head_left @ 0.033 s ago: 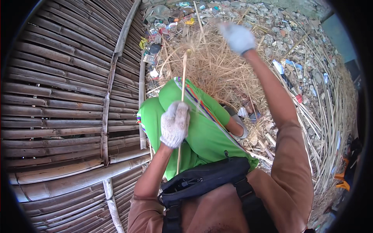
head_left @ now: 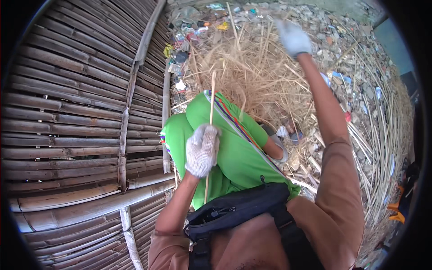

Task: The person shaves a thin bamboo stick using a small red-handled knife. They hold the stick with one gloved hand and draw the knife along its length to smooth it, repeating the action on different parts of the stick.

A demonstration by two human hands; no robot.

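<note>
My left hand, in a white knitted glove, is closed around a thin pale bamboo stick. The stick stands lengthwise over my green trousers, its far end frayed and its near end down by my lap. Stretched out far to the right, my right hand wears a white glove too. Motion smears its fingers, so whether it grips anything does not show. Beneath it and beyond my knees spreads a heap of straw-coloured shavings, with some blurred strands in the air near my knee.
A slatted bamboo wall runs along my left side. Stones and litter cover the ground at the far side. Several long thin bamboo strips lie to the right. A dark bag is strapped across my chest.
My right hand has swung further right and slightly away from the stick. A small round yellowish spot at the stick's far end no longer shows. My left hand keeps its hold.
</note>
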